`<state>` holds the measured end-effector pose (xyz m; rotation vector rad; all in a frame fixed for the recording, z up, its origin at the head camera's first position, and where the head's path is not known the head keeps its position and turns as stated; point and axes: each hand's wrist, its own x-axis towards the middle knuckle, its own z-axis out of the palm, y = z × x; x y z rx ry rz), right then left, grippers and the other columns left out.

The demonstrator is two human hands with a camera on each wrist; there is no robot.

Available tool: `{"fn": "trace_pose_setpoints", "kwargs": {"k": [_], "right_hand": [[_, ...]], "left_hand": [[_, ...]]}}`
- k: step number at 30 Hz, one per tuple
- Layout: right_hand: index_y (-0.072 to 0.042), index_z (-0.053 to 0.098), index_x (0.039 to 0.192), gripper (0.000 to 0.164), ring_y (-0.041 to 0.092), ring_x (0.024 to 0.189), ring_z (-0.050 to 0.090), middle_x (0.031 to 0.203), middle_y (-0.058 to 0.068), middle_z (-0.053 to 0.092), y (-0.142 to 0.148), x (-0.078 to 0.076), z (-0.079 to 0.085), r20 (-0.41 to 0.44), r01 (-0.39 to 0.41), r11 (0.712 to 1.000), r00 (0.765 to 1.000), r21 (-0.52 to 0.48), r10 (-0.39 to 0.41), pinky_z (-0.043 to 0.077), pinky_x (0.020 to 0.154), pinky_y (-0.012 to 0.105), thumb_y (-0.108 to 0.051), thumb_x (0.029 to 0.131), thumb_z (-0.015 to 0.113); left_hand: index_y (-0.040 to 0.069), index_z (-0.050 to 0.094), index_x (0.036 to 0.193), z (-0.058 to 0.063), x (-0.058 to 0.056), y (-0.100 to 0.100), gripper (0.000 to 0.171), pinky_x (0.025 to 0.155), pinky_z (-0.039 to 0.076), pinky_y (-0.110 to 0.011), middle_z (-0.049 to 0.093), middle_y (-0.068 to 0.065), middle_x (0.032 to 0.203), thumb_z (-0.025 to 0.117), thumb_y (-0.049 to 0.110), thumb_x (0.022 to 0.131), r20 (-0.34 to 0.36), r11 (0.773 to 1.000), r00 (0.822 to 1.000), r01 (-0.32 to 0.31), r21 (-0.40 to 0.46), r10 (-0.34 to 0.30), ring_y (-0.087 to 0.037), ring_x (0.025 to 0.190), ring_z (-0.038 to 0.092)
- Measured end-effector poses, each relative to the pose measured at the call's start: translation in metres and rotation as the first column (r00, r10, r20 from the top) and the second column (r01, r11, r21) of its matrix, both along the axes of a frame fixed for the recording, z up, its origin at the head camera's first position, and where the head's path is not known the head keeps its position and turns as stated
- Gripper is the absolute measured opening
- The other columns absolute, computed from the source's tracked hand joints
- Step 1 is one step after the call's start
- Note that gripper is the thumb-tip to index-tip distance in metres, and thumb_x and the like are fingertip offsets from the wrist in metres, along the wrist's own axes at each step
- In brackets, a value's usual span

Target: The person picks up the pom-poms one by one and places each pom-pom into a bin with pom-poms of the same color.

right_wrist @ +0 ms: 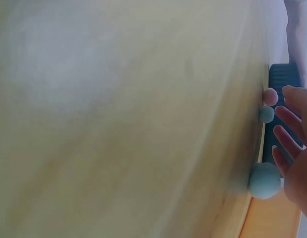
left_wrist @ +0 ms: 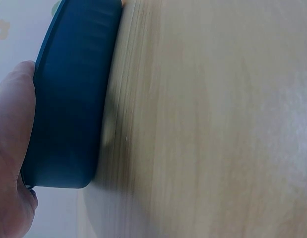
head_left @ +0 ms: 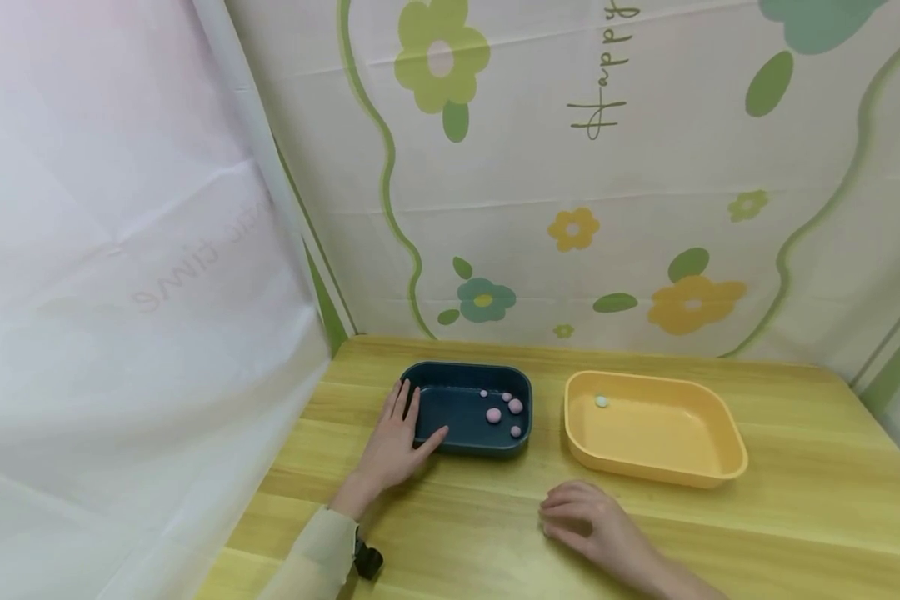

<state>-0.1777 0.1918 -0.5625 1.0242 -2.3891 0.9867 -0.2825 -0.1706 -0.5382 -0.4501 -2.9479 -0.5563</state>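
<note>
A dark blue tray holds several small pink balls at its right side. My left hand rests on its left end, fingers spread over the left rim and thumb across the near rim. In the left wrist view the thumb lies against the tray's outer wall. My right hand hovers low over the table, fingers loosely bent. By its fingers, the right wrist view shows a pink ball, a small blue-green ball and a larger-looking blue-green ball. The head view mostly hides these.
To the right of the blue tray stands a yellow tray with a pale green piece at its back left. Both trays sit on a wood-grain table. A flower-printed curtain hangs behind, and a white sheet hangs at the left.
</note>
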Motion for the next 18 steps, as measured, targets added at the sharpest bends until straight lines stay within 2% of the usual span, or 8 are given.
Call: {"fn": "trace_pose_setpoints", "kwargs": {"k": [7,14,18], "right_hand": [[-0.024,0.083,0.103,0.028,0.007,0.096,0.071,0.103,-0.012,0.08,0.0,-0.002,-0.007,0.029,-0.03,0.999,0.999,-0.02,0.03,0.062,0.086,0.028,-0.005,0.084,0.093],[-0.025,0.081,0.102,0.03,0.005,0.094,0.069,0.1,-0.014,0.078,0.001,-0.002,-0.011,0.019,-0.079,0.996,0.997,-0.036,0.079,0.059,0.084,0.025,-0.005,0.084,0.093],[-0.027,0.079,0.101,0.03,0.003,0.093,0.067,0.099,-0.016,0.077,0.001,-0.004,-0.013,0.019,-0.093,0.995,0.995,-0.028,0.094,0.057,0.083,0.024,-0.005,0.084,0.093]], "left_hand": [[-0.001,0.026,0.173,-0.001,-0.002,-0.001,0.1,0.138,0.026,-0.058,0.014,-0.023,0.184,0.054,0.069,0.107,-0.012,1.0,1.0,-0.002,-0.016,0.001,-0.043,0.173,0.011],[-0.002,0.028,0.172,-0.004,-0.001,-0.001,0.1,0.137,0.028,-0.059,0.016,-0.024,0.184,0.055,0.069,0.107,-0.025,1.0,1.0,0.001,-0.011,-0.001,-0.044,0.173,0.013],[-0.002,0.028,0.172,-0.003,0.0,-0.001,0.1,0.137,0.028,-0.06,0.016,-0.024,0.184,0.056,0.069,0.106,-0.022,1.0,1.0,-0.004,0.004,0.004,-0.045,0.173,0.013]]}}
